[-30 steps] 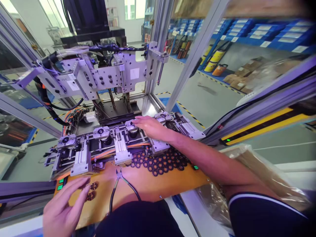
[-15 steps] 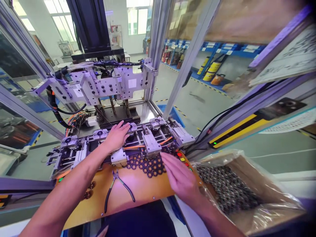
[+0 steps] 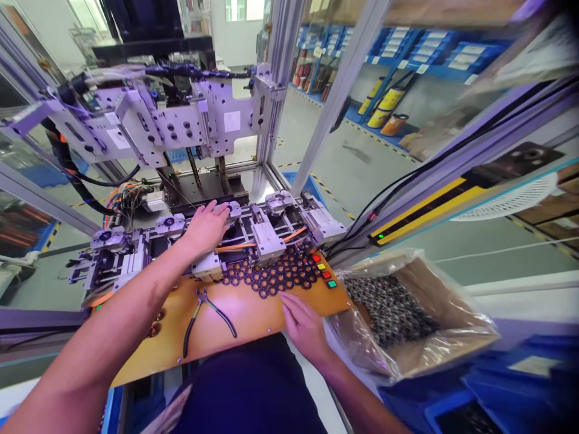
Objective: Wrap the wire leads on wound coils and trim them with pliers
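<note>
My left hand (image 3: 208, 229) lies over the machine's row of metal fixtures, its fingers stretched and slightly spread near a round fixture head (image 3: 234, 210). My right hand (image 3: 305, 328) is low at the front edge of the panel, fingers drawn together with the thumb. Its fingertips are beside a flat cluster of dark ring-shaped parts (image 3: 271, 278); whether a part is between them cannot be made out. A pair of cutting pliers (image 3: 202, 296) with dark handles lies spread on the orange-brown panel (image 3: 217, 337), left of the rings.
Behind the fixtures hangs a large metal tooling plate (image 3: 172, 129) with cables. Coloured buttons (image 3: 326, 275) sit at the panel's right end. A plastic-lined box (image 3: 447, 337) full of small metal parts (image 3: 393, 307) stands to the right. Small copper-coloured pieces (image 3: 154, 328) lie under my left forearm.
My right hand has moved back from the fixtures to the near edge of the rings, and its fingers have drawn in. My left hand stays over the fixtures. The view has tilted downward.
</note>
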Demonstrator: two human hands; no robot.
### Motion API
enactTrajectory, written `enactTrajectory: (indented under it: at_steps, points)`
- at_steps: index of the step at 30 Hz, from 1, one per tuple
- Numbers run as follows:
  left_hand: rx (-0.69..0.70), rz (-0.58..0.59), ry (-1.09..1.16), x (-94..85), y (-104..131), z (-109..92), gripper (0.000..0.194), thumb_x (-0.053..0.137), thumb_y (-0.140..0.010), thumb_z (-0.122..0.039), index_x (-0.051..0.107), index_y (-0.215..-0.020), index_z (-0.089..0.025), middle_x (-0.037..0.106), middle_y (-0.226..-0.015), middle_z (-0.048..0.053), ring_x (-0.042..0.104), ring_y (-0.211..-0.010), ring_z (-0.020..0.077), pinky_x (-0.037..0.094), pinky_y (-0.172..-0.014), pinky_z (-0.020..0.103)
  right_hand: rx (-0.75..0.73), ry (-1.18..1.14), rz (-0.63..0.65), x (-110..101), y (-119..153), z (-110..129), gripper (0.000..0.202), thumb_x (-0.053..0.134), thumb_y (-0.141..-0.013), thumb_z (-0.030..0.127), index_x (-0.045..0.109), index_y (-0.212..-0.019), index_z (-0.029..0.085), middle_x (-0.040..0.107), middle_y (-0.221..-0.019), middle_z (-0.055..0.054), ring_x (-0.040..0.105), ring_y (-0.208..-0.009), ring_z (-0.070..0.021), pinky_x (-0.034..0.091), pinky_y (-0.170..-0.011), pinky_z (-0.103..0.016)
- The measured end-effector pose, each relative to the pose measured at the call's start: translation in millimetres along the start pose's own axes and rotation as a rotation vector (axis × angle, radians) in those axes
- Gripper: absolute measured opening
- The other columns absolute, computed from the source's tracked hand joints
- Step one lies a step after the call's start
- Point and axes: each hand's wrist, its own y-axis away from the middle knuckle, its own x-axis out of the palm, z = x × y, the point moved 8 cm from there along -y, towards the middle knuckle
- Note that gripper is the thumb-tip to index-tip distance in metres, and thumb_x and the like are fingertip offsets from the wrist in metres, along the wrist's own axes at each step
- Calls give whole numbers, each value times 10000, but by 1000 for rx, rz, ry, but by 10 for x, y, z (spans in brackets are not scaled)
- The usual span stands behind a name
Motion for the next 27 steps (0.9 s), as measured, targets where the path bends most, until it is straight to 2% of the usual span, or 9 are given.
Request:
enactTrajectory:
  at_steps: [4, 6, 8, 11, 14, 17, 20, 24, 27]
  points:
    - [10, -135, 77, -247, 350, -107, 582, 550, -951, -321, 437, -1458, -58, 422, -1563, 176, 294, -1495, 338, 300, -1207, 544, 2, 28, 90, 261, -6, -61, 235, 524, -949, 159, 732, -1057, 182, 719, -958, -102, 684, -884, -249, 619, -805, -431]
    - [64, -273, 178, -405, 714, -214, 545, 536, -966, -359, 471, -1435, -90, 498, -1516, 149, 338, -1482, 286, 327, -1212, 497, 10, 29, 134, 358, -24, -60, 234, 532, -941, 167, 740, -1045, 188, 687, -925, -103, 643, -844, -250, 600, -758, -429]
    - [110, -372, 292, -465, 1139, -293, 486, 577, -951, -341, 522, -1390, -140, 590, -1433, 130, 441, -1423, 262, 386, -1185, 489, 19, 23, 170, 435, -59, -64, 233, 541, -928, 158, 747, -1030, 197, 660, -908, -102, 606, -828, -250, 575, -731, -425]
    - [63, -373, 369, -313, 1687, -288, 497, 652, -907, -283, 532, -1378, -178, 610, -1407, 134, 506, -1374, 265, 448, -1141, 492, 33, -4, 189, 500, -135, -70, 226, 544, -910, 127, 756, -939, 200, 645, -899, -110, 579, -829, -259, 545, -726, -436]
    - [-32, -328, 433, -103, 2020, -240, 425, 659, -897, -268, 597, -1311, -192, 658, -1342, 131, 584, -1297, 274, 508, -1082, 477, 20, -100, 179, 474, -226, 69, 243, 528, -914, 111, 751, -882, 202, 643, -933, -113, 587, -865, -258, 550, -755, -441]
    - [-129, -258, 608, 15, 2130, -263, 322, 650, -904, -271, 663, -1216, -194, 751, -1160, 102, 721, -1055, 224, 600, -933, 351, -21, -260, 160, 338, -343, 460, 188, 560, -937, 163, 739, -937, 220, 625, -1076, -103, 609, -979, -236, 576, -816, -404]
    - [-150, -211, 910, 3, 2131, -374, 330, 661, -900, -288, 669, -1221, -211, 788, -1003, 50, 750, -833, 159, 614, -775, 232, -48, -602, 134, 147, -503, 940, 180, 634, -916, 166, 721, -1024, 281, 586, -1204, -71, 614, -1073, -208, 582, -861, -354]
    - [-196, -312, 1050, -125, 2189, -355, 311, 692, -883, -273, 690, -1194, -259, 794, -966, 10, 752, -843, 144, 590, -762, 192, -38, -958, 171, 64, -706, 1317, 416, 649, -879, 68, 687, -1158, 375, 576, -1245, -57, 612, -1117, -200, 578, -878, -333]
    - [-175, -414, 932, -223, 2253, -305, 354, 726, -853, -213, 685, -1200, -267, 789, -1007, 16, 745, -901, 142, 578, -837, 192, 30, -1066, 258, 190, -760, 1388, 290, 639, -906, 144, 703, -1120, 329, 611, -1196, -78, 615, -1126, -212, 572, -917, -352]
